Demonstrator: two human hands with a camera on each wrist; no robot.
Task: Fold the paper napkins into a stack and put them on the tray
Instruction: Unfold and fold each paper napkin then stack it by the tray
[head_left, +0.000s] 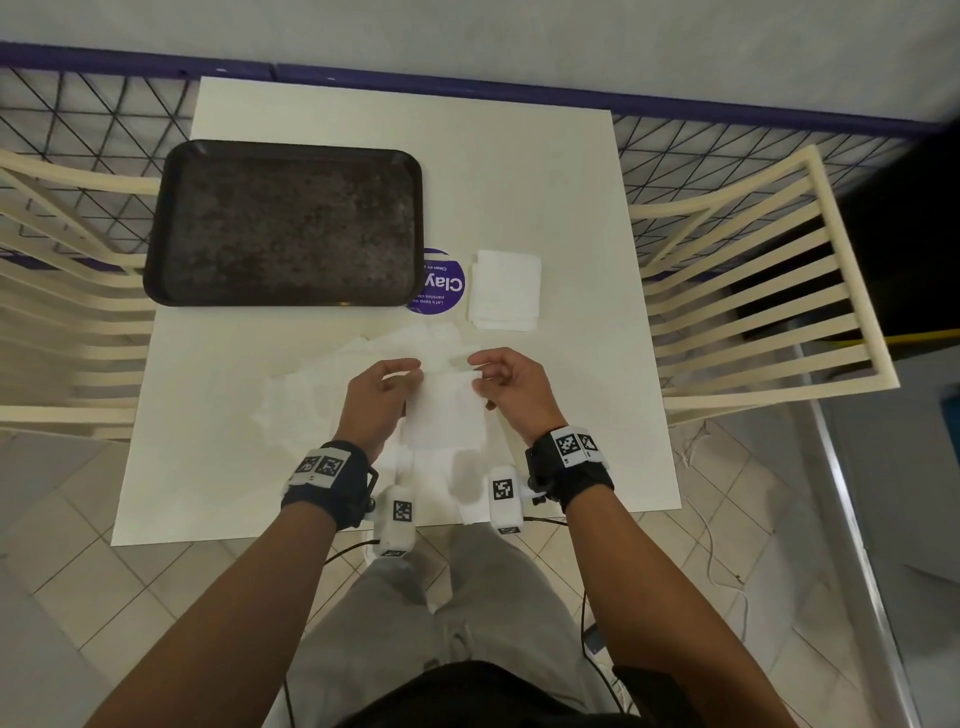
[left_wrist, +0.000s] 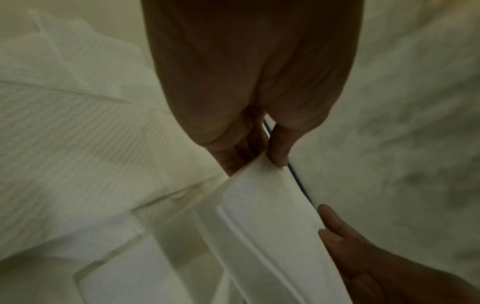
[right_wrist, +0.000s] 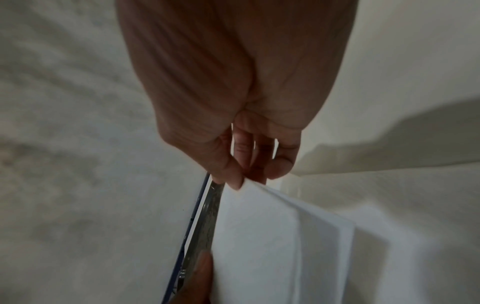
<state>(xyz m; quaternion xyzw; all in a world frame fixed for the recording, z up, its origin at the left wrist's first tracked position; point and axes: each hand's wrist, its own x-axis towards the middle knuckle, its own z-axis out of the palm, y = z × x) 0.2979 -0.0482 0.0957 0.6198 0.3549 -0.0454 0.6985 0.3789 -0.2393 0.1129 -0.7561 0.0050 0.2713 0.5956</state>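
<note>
I note: tray (head_left: 283, 223) dk brown/black, mottled. Table (head_left: 561, 171) white. Folded napkin stack (head_left: 504, 290) white; loose napkins (left_wrist: 78, 127) white w/ fine ribbed emboss. Sticker (head_left: 441, 285) purple, white lettering. Chairs (head_left: 753, 291) cream. Wrist bands (head_left: 569, 475) black, b/w square markers.

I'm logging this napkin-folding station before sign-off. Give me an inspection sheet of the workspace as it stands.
Surface: white table, square, bare at its far end.
Job's things: dark tray holds nothing; folded stack beside it; unfolded napkins heaped; held napkin off the table.
Clutter: purple sticker.
Grippers: left hand and right hand pinch its top corners.
Cables: black wires from wrist cameras.
Surroundings: cream chairs, tiled floor.
</note>
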